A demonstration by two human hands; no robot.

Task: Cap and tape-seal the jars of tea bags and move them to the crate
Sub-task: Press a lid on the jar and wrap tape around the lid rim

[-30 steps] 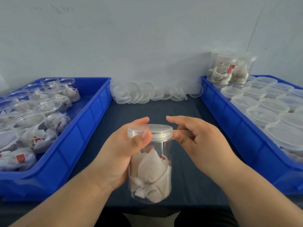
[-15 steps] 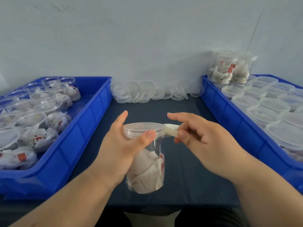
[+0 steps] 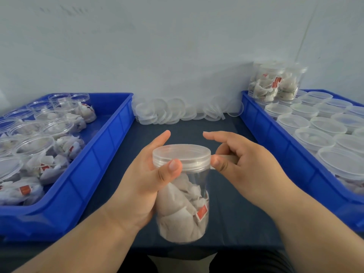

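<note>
L hand (image 3: 145,180) grips the clear jar (image 3: 183,209) from its left side, thumb across the front just under the cap (image 3: 182,156), fingers curled round behind; jar is held up over the dark table (image 3: 226,213), mid-frame, btwn the two crates, tilted slightly; cap sits on the jar mouth; inside are white tea bags (image 3: 177,203) filling approx the lower two-thirds, one red tag (image 3: 202,210) showing at the right wall.

R hand (image 3: 242,166) pinches a pale tape strip (image 3: 226,158) btwn thumb and a bent finger, its end touching the cap's right edge; index finger sticks out straight above the cap.

Left blue crate (image 3: 82,174): uncapped jars (image 3: 35,146), mouths open, w/ tea bags inside, some lying on their sides; red tags visible on a few.

Right blue crate (image 3: 275,146): capped jars (image 3: 315,138) standing in rows, lids up; contents mostly hidden under the lids; at its back corner a few stacked jars (image 3: 273,83) w/ tea bags and a red tag, sitting higher than the rest.

Loose clear lids (image 3: 167,111) in an overlapping pile along the wall at the table's back, btwn the crates.
</note>
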